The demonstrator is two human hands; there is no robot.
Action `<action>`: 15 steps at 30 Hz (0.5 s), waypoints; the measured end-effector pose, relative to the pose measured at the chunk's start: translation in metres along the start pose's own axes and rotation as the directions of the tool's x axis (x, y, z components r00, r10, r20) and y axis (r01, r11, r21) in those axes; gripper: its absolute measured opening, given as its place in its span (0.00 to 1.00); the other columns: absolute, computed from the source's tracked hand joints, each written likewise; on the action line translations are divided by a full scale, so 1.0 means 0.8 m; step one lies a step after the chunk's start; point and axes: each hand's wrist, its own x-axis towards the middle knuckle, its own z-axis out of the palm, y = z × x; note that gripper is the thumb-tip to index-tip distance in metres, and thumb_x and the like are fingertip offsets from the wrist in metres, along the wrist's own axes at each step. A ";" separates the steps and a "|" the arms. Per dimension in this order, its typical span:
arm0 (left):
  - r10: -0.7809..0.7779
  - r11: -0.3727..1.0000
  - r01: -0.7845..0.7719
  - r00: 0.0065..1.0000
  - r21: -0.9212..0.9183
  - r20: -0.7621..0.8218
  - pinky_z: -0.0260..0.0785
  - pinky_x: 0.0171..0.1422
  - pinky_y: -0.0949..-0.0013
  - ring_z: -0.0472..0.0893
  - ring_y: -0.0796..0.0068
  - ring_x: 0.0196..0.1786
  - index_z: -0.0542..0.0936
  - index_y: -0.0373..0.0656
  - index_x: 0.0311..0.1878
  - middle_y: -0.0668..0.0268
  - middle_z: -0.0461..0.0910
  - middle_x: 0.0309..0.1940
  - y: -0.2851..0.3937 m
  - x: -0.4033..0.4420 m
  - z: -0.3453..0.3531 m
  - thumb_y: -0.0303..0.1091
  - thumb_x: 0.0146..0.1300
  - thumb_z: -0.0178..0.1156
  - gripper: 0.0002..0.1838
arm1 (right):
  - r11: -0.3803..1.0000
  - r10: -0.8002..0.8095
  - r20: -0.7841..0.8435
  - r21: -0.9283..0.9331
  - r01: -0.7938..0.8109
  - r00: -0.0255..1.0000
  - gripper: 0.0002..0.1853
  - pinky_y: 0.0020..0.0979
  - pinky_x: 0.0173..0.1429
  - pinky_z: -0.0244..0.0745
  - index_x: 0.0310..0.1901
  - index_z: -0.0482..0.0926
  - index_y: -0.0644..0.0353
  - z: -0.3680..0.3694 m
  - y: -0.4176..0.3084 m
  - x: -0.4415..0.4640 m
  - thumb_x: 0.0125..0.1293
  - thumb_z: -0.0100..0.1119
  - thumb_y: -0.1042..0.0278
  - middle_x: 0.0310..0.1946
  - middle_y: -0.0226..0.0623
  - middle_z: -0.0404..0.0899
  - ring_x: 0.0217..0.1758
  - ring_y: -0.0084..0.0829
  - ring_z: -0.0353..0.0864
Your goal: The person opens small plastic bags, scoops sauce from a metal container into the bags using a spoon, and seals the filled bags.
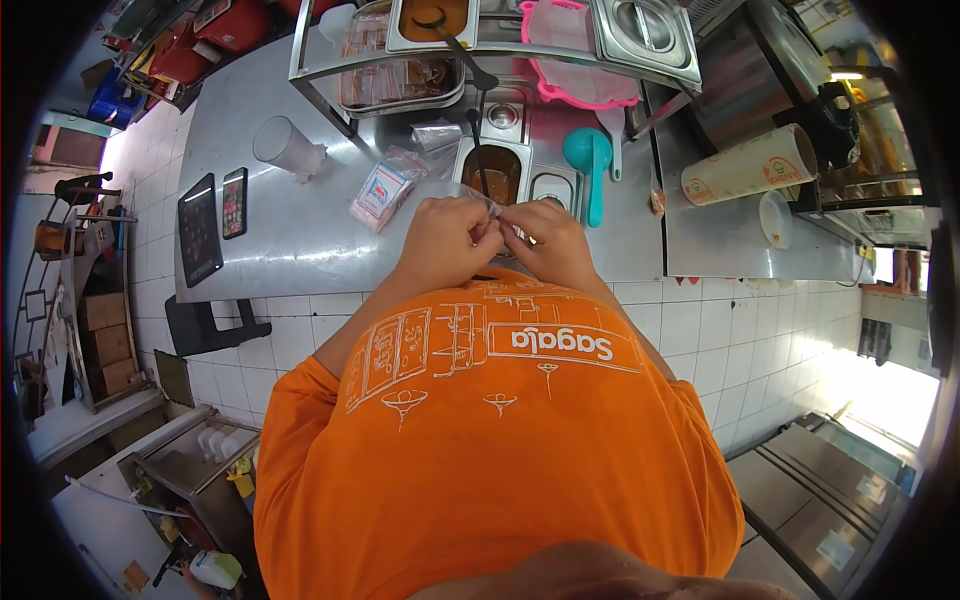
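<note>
Pinching thin, see-through plastic [493, 208]

Left hand [448, 238] and right hand [550, 236] close together, fingers [522, 216] curled in pinches.

"Sagala" in white, upside down, on an orange shirt [500, 480], unclear red lettering on a pale cylinder [745, 168]
</note>
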 end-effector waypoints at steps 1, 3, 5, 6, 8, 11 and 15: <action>0.006 1.000 -0.005 1.000 -0.022 0.030 0.62 0.39 0.60 0.74 0.60 0.26 0.71 0.40 0.21 0.64 0.73 0.19 -0.002 -0.001 0.000 0.33 0.51 0.62 0.11 | 0.999 0.026 -0.004 0.021 -0.026 1.000 0.10 0.37 0.43 0.75 0.40 0.84 0.53 0.000 -0.002 0.001 0.56 0.63 0.72 0.37 0.38 0.82 0.38 0.37 0.80; 0.029 0.999 -0.027 0.997 -0.029 0.071 0.62 0.43 0.60 0.75 0.60 0.32 0.73 0.41 0.25 0.64 0.75 0.23 -0.002 -0.003 -0.004 0.33 0.51 0.63 0.10 | 0.996 0.064 0.004 0.059 -0.065 0.998 0.11 0.36 0.41 0.75 0.43 0.84 0.54 0.002 0.003 0.000 0.57 0.63 0.71 0.34 0.39 0.82 0.35 0.37 0.80; 0.063 0.998 -0.063 0.994 -0.003 0.095 0.63 0.48 0.59 0.76 0.60 0.40 0.76 0.42 0.33 0.63 0.78 0.32 0.005 -0.003 -0.013 0.35 0.50 0.65 0.10 | 0.982 0.142 0.040 0.123 -0.146 0.989 0.13 0.35 0.39 0.75 0.46 0.83 0.55 -0.001 0.001 0.001 0.58 0.63 0.71 0.32 0.40 0.82 0.34 0.37 0.80; 0.103 0.994 -0.104 0.994 0.033 0.047 0.61 0.54 0.57 0.75 0.60 0.46 0.76 0.42 0.39 0.62 0.77 0.38 0.007 -0.001 -0.016 0.36 0.50 0.66 0.14 | 0.964 0.197 0.074 0.166 -0.207 0.978 0.14 0.35 0.38 0.75 0.47 0.83 0.55 -0.005 -0.002 0.003 0.58 0.63 0.70 0.32 0.40 0.82 0.33 0.37 0.80; 0.185 0.978 -0.179 0.982 0.111 -0.045 0.58 0.64 0.54 0.72 0.59 0.58 0.76 0.44 0.51 0.61 0.76 0.50 0.010 0.000 -0.020 0.39 0.49 0.67 0.24 | 0.931 0.272 0.150 0.209 -0.300 0.950 0.16 0.34 0.38 0.75 0.50 0.82 0.55 -0.012 -0.008 0.009 0.58 0.63 0.70 0.31 0.40 0.82 0.32 0.37 0.80; 0.151 0.951 -0.148 0.988 0.271 0.010 0.42 0.75 0.47 0.62 0.59 0.69 0.71 0.46 0.61 0.62 0.70 0.60 0.004 -0.002 -0.014 0.43 0.48 0.69 0.35 | 0.911 0.304 0.272 0.199 -0.362 0.913 0.19 0.33 0.38 0.74 0.52 0.81 0.54 -0.018 -0.011 0.015 0.56 0.66 0.67 0.32 0.39 0.81 0.30 0.37 0.79; 0.145 0.941 -0.200 0.968 0.275 0.206 0.33 0.77 0.44 0.61 0.60 0.71 0.69 0.44 0.63 0.62 0.71 0.60 -0.016 -0.006 -0.014 0.45 0.48 0.69 0.38 | 0.965 0.201 0.320 0.100 -0.244 0.926 0.20 0.32 0.38 0.73 0.50 0.81 0.56 -0.024 -0.009 0.020 0.53 0.70 0.66 0.30 0.37 0.79 0.32 0.34 0.78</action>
